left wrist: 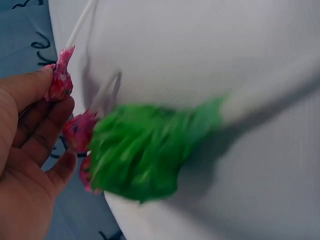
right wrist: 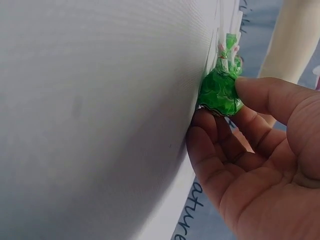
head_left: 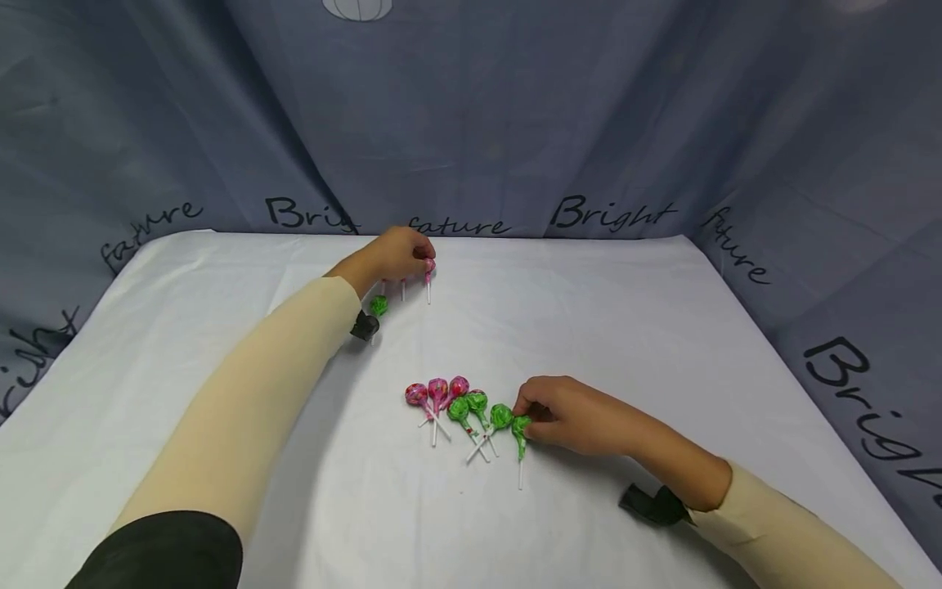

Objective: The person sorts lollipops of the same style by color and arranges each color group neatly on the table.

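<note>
At the far side of the table my left hand (head_left: pixel 397 254) pinches a pink lollipop (left wrist: pixel 62 82) by its wrapped head, between thumb and fingertips. Its white stick points toward me in the head view. Beside it lie other pink lollipops (left wrist: pixel 80 131), partly hidden by the hand, and a green lollipop (head_left: pixel 379 306) nearer my wrist. My right hand (head_left: pixel 577 413) has thumb and fingers at the head of another green lollipop (right wrist: pixel 220 92), at the right end of the central pile. That lollipop's stick points toward me, low over the cloth.
The central pile holds pink lollipops (head_left: pixel 437 389) on the left and green lollipops (head_left: pixel 459 408) on the right, some sticks crossing. A white cloth (head_left: pixel 625 311) covers the table. Behind it hangs a grey curtain (head_left: pixel 471 123) with printed lettering.
</note>
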A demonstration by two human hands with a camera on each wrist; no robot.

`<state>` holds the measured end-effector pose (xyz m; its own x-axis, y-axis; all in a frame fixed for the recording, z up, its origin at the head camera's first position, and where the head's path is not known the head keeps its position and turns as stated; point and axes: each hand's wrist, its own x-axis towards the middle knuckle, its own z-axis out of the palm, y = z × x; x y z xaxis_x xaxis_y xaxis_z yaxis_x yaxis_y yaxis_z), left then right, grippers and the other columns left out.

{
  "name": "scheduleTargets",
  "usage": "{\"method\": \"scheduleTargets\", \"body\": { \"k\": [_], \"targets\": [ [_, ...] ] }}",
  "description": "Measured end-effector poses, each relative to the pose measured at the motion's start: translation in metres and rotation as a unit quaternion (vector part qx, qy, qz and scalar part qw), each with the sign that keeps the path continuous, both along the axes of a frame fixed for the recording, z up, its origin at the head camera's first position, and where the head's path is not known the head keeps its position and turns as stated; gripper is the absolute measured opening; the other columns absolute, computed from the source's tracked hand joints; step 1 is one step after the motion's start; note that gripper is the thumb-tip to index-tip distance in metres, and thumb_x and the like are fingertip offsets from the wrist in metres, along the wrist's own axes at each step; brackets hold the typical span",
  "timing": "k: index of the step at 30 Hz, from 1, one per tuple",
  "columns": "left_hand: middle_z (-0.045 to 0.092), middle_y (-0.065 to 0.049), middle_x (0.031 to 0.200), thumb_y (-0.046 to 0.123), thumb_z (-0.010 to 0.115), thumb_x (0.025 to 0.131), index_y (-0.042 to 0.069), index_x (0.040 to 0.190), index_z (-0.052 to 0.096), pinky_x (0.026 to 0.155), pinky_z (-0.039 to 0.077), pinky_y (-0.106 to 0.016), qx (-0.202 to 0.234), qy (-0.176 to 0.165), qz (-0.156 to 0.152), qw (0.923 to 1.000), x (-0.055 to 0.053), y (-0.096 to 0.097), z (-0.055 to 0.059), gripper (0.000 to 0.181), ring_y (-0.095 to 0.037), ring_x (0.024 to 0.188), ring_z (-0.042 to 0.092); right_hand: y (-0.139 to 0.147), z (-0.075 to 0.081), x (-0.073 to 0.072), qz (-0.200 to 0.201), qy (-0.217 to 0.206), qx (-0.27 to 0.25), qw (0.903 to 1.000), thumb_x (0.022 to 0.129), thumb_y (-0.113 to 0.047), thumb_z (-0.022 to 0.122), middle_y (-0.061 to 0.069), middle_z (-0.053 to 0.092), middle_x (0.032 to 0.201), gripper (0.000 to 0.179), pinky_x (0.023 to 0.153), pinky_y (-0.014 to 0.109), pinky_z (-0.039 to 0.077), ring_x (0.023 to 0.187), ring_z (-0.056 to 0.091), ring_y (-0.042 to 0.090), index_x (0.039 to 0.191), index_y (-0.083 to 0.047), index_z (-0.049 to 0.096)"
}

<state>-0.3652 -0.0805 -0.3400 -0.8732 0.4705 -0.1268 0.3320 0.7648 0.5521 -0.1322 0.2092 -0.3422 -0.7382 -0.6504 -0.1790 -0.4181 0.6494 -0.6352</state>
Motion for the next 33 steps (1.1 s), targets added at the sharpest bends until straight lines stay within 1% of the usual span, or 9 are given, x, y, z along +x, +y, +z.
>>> {"method": "scheduleTargets", "body": {
  "k": [5, 7, 9, 11, 14, 19, 21, 26, 33],
  "targets": [
    [0.064, -0.007, 0.109, 0.019, 0.063, 0.098, 0.008, 0.113, 0.068, 0.094, 0.044, -0.038, -0.018, 0.02, 0.0, 0.9996, 0.0, 0.005, -0.002, 0.019, -0.023, 0.102, 0.052, 0.0, -0.001, 0.0, 0.003, 0.006, 0.003, 1.0, 0.092, -0.007, 0.069, -0.008, 0.057, 0.088, 0.011, 0.071, 0.027, 0.047, 0.079, 0.052, 0.011, 0.098, -0.015, 0.065],
    [0.063, -0.008, 0.11, 0.018, 0.063, 0.098, 0.007, 0.114, 0.068, 0.093, 0.045, -0.037, -0.021, 0.016, 0.009, 0.9996, 0.001, 0.005, 0.0, 0.02, -0.024, 0.102, 0.052, 0.0, -0.001, 0.0, 0.002, 0.008, 0.005, 1.0, 0.092, -0.007, 0.069, -0.009, 0.057, 0.089, 0.011, 0.071, 0.027, 0.048, 0.08, 0.052, 0.011, 0.098, -0.015, 0.065],
    [0.062, -0.008, 0.112, 0.017, 0.062, 0.098, 0.007, 0.117, 0.067, 0.087, 0.047, -0.036, -0.024, 0.009, 0.019, 0.9995, 0.002, 0.004, 0.002, 0.021, -0.024, 0.1, 0.053, 0.0, -0.002, 0.0, 0.0, 0.01, 0.006, 0.9999, 0.091, -0.007, 0.069, -0.009, 0.057, 0.089, 0.011, 0.072, 0.027, 0.048, 0.08, 0.053, 0.011, 0.098, -0.015, 0.065],
    [0.061, -0.009, 0.113, 0.017, 0.062, 0.099, 0.007, 0.118, 0.066, 0.079, 0.049, -0.035, -0.026, -0.001, 0.027, 0.9993, 0.003, 0.003, 0.003, 0.022, -0.025, 0.096, 0.055, 0.0, -0.002, 0.0, -0.001, 0.011, 0.006, 0.9999, 0.091, -0.006, 0.069, -0.009, 0.058, 0.09, 0.012, 0.073, 0.027, 0.049, 0.081, 0.053, 0.011, 0.098, -0.015, 0.065],
    [0.061, -0.009, 0.112, 0.017, 0.061, 0.099, 0.007, 0.119, 0.066, 0.068, 0.048, -0.033, -0.029, -0.002, 0.029, 0.9992, 0.004, 0.0, 0.004, 0.023, -0.024, 0.091, 0.055, 0.0, -0.002, 0.0, -0.001, 0.011, 0.006, 0.9999, 0.091, -0.006, 0.069, -0.009, 0.058, 0.091, 0.012, 0.073, 0.028, 0.049, 0.081, 0.053, 0.01, 0.098, -0.015, 0.065],
    [0.061, -0.009, 0.109, 0.018, 0.062, 0.098, 0.008, 0.118, 0.066, 0.06, 0.047, -0.031, -0.028, -0.005, 0.025, 0.9993, 0.002, -0.004, 0.002, 0.022, -0.022, 0.079, 0.056, 0.0, -0.001, 0.001, 0.002, 0.012, 0.005, 0.9999, 0.092, -0.007, 0.068, -0.009, 0.057, 0.091, 0.011, 0.073, 0.028, 0.048, 0.081, 0.052, 0.01, 0.099, -0.015, 0.065],
    [0.06, -0.01, 0.109, 0.018, 0.062, 0.098, 0.008, 0.118, 0.066, 0.06, 0.048, -0.031, -0.031, -0.005, 0.024, 0.9992, 0.0, -0.005, 0.001, 0.023, -0.023, 0.078, 0.056, 0.0, -0.001, 0.001, 0.003, 0.012, 0.004, 0.9999, 0.092, -0.006, 0.068, -0.009, 0.057, 0.09, 0.012, 0.072, 0.028, 0.048, 0.08, 0.052, 0.01, 0.099, -0.015, 0.065],
    [0.059, -0.009, 0.11, 0.02, 0.063, 0.099, 0.008, 0.119, 0.067, 0.066, 0.05, -0.032, -0.037, -0.009, 0.028, 0.9989, -0.003, -0.007, -0.005, 0.024, -0.024, 0.087, 0.056, 0.0, -0.001, 0.001, 0.001, 0.01, 0.005, 0.9999, 0.092, -0.007, 0.068, -0.009, 0.057, 0.09, 0.012, 0.072, 0.027, 0.048, 0.08, 0.052, 0.01, 0.099, -0.015, 0.065],
    [0.06, -0.009, 0.11, 0.021, 0.063, 0.099, 0.009, 0.121, 0.066, 0.07, 0.05, -0.032, -0.025, -0.023, 0.028, 0.999, -0.004, -0.006, -0.007, 0.026, -0.024, 0.091, 0.056, 0.001, -0.001, 0.001, -0.003, 0.008, 0.007, 0.9999, 0.092, -0.007, 0.069, -0.009, 0.057, 0.09, 0.012, 0.072, 0.028, 0.048, 0.081, 0.052, 0.011, 0.099, -0.016, 0.065]
  ]
}}
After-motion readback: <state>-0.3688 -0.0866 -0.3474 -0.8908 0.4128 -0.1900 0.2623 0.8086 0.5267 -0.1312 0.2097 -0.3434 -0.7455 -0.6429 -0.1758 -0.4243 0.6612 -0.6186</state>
